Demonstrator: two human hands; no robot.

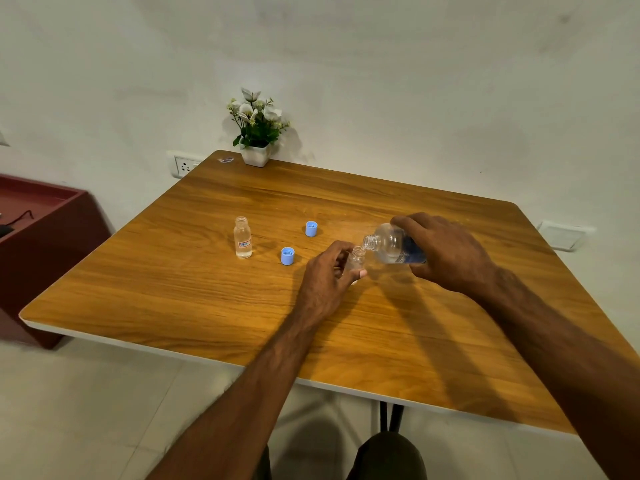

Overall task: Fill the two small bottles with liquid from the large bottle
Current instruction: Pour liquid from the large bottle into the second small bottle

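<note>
My right hand (446,251) grips the large clear bottle (391,245), which has a blue label and lies tilted almost flat, its open mouth pointing left just above a small bottle (356,259). My left hand (327,282) holds that small clear bottle upright on the wooden table (207,289). Its lower part is hidden by my fingers. A second small bottle (242,237) stands uncapped to the left, holding clear liquid nearly to its neck. Two blue caps (311,229) (287,256) lie on the table between the small bottles.
A white pot of artificial flowers (257,133) stands at the table's far edge by the wall. A dark red cabinet (45,237) sits to the left of the table. A wall socket (183,165) is behind the far left corner.
</note>
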